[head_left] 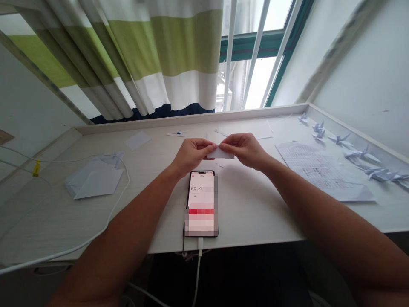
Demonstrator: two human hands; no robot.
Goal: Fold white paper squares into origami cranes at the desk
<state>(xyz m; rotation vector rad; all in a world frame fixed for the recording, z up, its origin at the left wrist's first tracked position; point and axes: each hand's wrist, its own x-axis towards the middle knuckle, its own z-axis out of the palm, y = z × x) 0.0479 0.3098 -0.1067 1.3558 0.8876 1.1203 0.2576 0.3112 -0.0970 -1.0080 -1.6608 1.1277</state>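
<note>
Between my two hands is a small piece of white paper (221,154), held just above the desk behind the phone. My left hand (194,154) pinches its left side with thumb and fingers. On the other side my right hand (244,149) grips it the same way, and the fingertips of both hands nearly meet at its top edge. Fingers cover part of the paper, so its folds cannot be made out. Below the hands lies a phone (202,202) with a timer on its lit screen, partly blurred out.
Several folded paper cranes (340,140) line the right edge of the white desk (255,213). Near them lie printed sheets (319,170). Loose white paper (99,177) rests at the left, beside a looping white cable (126,187). A charging plug (200,243) hangs off the front edge.
</note>
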